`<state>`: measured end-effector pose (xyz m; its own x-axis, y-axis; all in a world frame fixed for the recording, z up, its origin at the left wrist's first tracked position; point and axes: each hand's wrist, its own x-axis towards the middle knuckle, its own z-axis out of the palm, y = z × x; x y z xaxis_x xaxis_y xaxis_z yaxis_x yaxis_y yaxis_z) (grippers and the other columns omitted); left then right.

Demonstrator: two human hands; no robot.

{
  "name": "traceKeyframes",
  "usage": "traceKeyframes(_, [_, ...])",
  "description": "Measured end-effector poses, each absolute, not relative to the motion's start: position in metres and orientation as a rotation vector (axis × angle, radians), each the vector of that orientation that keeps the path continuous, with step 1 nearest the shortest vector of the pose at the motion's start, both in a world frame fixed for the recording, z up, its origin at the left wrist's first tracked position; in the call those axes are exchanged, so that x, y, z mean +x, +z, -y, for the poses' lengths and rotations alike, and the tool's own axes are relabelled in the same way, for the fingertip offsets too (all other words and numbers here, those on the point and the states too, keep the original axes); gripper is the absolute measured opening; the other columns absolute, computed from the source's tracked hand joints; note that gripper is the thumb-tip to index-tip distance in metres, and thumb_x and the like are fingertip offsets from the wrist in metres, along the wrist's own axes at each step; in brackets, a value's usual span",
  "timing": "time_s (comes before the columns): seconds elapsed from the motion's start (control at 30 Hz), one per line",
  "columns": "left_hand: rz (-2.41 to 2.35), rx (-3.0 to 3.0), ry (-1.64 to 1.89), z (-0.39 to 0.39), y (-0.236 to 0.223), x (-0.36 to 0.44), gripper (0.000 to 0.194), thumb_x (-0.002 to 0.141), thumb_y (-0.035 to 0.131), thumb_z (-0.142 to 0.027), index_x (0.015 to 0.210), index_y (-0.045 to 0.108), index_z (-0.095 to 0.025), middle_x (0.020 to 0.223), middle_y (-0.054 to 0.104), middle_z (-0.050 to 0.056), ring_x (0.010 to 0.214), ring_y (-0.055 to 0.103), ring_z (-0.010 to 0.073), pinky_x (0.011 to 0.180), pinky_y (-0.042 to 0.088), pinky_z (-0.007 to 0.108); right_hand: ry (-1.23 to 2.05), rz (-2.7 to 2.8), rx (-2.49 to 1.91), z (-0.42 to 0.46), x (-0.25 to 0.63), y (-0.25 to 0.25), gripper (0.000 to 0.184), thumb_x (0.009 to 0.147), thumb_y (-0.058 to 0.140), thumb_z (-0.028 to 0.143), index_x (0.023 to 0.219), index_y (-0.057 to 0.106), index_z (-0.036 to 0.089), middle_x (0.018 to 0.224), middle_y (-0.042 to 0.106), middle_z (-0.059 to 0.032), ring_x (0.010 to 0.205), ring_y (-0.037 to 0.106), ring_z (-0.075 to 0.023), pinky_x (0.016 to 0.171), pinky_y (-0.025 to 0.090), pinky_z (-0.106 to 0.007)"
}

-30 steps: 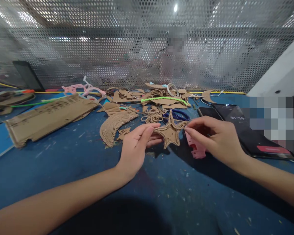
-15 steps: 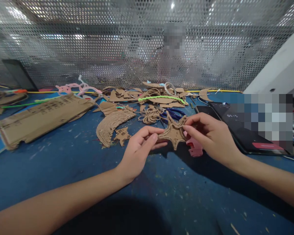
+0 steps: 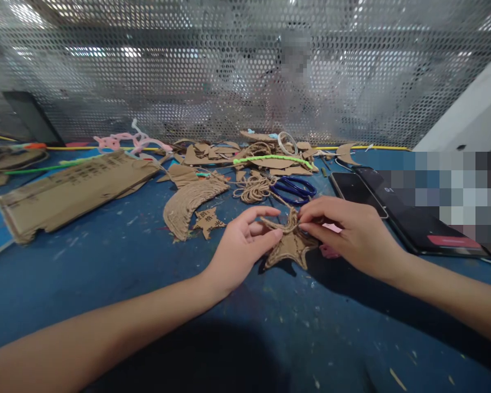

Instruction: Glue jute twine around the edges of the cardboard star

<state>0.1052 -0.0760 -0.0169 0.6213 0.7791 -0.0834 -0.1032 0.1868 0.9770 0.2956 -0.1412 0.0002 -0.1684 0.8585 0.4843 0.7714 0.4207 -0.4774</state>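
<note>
A cardboard star (image 3: 289, 243) wound with brown twine lies low over the blue table (image 3: 155, 284), held between both hands. My left hand (image 3: 241, 245) pinches its left point with thumb and fingers. My right hand (image 3: 349, 232) grips its right side, fingers pressed together on the twine. A pink object (image 3: 329, 250) lies partly hidden under my right hand. A coil of twine (image 3: 254, 189) and blue-handled scissors (image 3: 295, 188) sit just behind the star. A smaller bare cardboard star (image 3: 208, 221) rests to the left.
A twine-covered crescent (image 3: 190, 202), a large cardboard sheet (image 3: 69, 188) and cardboard scraps (image 3: 245, 155) with a green pipe cleaner (image 3: 272, 159) fill the back. Two dark phones (image 3: 393, 210) lie at right. A perforated metal screen (image 3: 229, 71) closes the far edge; a person sits behind it.
The star has come down from an upright hold to nearly flat near the table. Both hands lowered with it and stayed on it.
</note>
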Motion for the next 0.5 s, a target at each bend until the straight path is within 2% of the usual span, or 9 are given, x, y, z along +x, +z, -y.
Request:
traceKeyframes(0.23, [-0.74, 1.319, 0.674, 0.079, -0.02, 0.105, 0.027, 0.071, 0.072, -0.024, 0.095, 0.064, -0.018, 0.065, 0.063, -0.002, 0.053, 0.056, 0.0078, 0.052, 0.044, 0.019, -0.092, 2.082, -1.34, 0.143, 0.293, 0.0, 0.009, 0.09, 0.054, 0.018, 0.083, 0.058, 0.021, 0.078, 0.065, -0.0023, 0.076, 0.059, -0.0159, 0.071, 0.047, -0.029])
traceKeyframes(0.4, [-0.76, 1.376, 0.743, 0.081, -0.021, 0.104, 0.03, 0.074, 0.07, -0.023, 0.103, 0.064, -0.019, 0.064, 0.063, -0.002, 0.056, 0.056, 0.0083, 0.053, 0.045, 0.017, -0.235, 2.089, -1.352, 0.149, 0.284, -0.006, 0.01, 0.091, 0.054, 0.02, 0.082, 0.058, 0.02, 0.073, 0.062, -0.0026, 0.071, 0.053, -0.0157, 0.068, 0.044, -0.029])
traceKeyframes(0.5, [-0.777, 1.372, 0.747, 0.082, -0.019, 0.104, 0.032, 0.075, 0.069, -0.025, 0.105, 0.065, -0.017, 0.069, 0.064, -0.001, 0.063, 0.059, 0.0096, 0.059, 0.05, 0.018, -0.246, 2.083, -1.369, 0.15, 0.281, -0.01, 0.011, 0.09, 0.055, 0.019, 0.08, 0.059, 0.02, 0.07, 0.061, -0.0016, 0.068, 0.053, -0.015, 0.064, 0.042, -0.028])
